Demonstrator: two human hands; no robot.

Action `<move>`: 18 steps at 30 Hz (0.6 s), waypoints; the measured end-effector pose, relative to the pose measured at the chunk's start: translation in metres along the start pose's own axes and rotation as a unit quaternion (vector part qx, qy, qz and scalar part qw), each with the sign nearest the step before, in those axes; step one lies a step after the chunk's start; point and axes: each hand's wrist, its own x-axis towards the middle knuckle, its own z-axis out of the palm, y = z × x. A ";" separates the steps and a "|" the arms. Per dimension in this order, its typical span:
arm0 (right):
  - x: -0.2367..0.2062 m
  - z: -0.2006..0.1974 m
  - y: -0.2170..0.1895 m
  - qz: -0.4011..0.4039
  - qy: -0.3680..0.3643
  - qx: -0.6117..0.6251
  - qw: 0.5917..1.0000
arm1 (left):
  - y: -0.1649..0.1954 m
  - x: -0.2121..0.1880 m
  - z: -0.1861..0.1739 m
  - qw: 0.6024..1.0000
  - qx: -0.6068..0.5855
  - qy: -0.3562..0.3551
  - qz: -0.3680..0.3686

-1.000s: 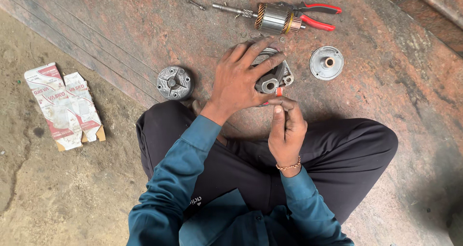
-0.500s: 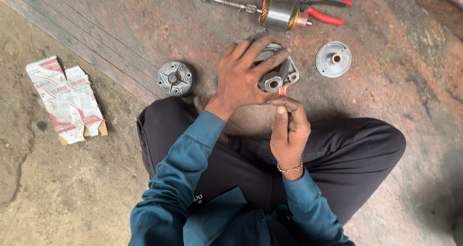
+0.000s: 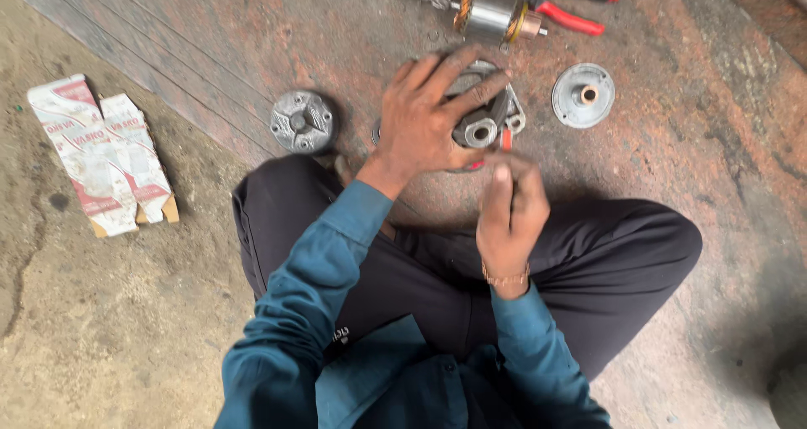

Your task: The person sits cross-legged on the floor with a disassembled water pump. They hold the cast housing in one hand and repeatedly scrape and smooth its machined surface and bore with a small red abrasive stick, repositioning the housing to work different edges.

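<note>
I sit cross-legged on the floor in a teal shirt and dark trousers. My left hand (image 3: 429,114) presses down on a grey metal motor housing (image 3: 487,122) lying on the floor and holds it steady. My right hand (image 3: 508,206) grips a red-handled tool (image 3: 505,140), probably a screwdriver, whose tip is at the housing's near edge. Most of the tool is hidden inside my fist.
A motor armature (image 3: 492,10) with copper windings and red-handled pliers (image 3: 576,5) lie beyond the housing. A round grey end cap (image 3: 582,94) sits to the right, a round cast part (image 3: 303,121) to the left. Two worn cardboard boxes (image 3: 101,156) rest far left.
The view has shifted slightly, so everything sits a little higher in the frame. Both hands stay on the housing and the tool; my right hand has tilted a little.
</note>
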 end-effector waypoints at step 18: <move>0.007 0.004 -0.009 0.008 -0.032 0.044 0.998 | -0.002 -0.002 0.003 1.000 -0.007 0.015 0.004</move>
